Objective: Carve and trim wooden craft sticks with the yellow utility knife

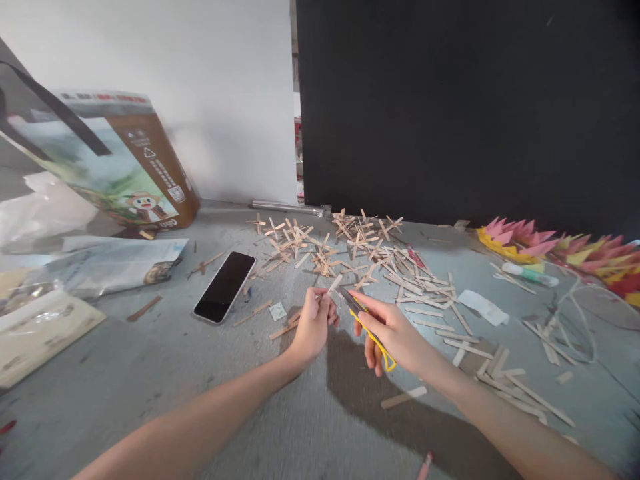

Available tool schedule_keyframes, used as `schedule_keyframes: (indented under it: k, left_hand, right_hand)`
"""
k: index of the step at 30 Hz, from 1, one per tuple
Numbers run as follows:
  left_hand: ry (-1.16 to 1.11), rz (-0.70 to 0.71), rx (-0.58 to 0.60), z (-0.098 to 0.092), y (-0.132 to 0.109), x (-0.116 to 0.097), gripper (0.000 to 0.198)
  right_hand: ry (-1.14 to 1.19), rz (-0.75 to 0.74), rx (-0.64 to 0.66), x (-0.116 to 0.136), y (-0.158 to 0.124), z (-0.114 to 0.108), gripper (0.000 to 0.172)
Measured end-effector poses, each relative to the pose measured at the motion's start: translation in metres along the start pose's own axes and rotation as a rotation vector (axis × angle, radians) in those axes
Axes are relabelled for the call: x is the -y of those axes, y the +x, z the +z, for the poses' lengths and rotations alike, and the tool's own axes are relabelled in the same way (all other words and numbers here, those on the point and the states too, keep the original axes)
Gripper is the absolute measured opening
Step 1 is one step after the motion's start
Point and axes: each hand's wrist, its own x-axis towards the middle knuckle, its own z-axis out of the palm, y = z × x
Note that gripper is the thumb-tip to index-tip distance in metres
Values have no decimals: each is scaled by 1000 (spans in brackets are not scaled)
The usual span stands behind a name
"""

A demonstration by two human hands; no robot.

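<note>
1. Above a gray tabletop (280, 440), a wooden craft stick (334, 287) juts from the fingertips of the left hand (314, 323), its long axis slanting away and to the right. The tip of a yellow-handled cutter (373, 335) points in from the right, across that line, just beside the stick; whether they touch is unclear.

2. The left thumb and fingers pinch the stick with no visible gap. The right hand (390, 333) wraps the cutter, index finger stretched along it toward the tip. The left hand, gripping the stick, is the nearer to it.

3. Near the left hand lie a small white sachet (277, 311) and a smartphone (225, 287), dark screen up. A loose stick (403, 398) rests below the right hand.

4. Farther out, crossed stick pieces (293, 241) heap beyond both hands, between a printed bag (120, 173) at left and pink-and-yellow paper petals (523, 243) at right.
</note>
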Motion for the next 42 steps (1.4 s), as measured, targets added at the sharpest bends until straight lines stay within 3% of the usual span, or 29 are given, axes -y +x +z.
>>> schedule_keyframes:
  k: [19,27,37,42]
  left_hand:
    - [80,33,33,-2,0,6,33]
    - [169,52,40,-1,-2,4,30]
    - [108,7,27,-1,-3,-3,36]
    - [113,-3,-1,-3,-3,-1,35]
  right_hand:
    - [-69,16,17,-3,-1,2,59]
    - [-218,31,-35,0,-5,5,59]
    - [147,23,90,-11,1,12,65]
    - [375,-42,150,-17,5,19,57]
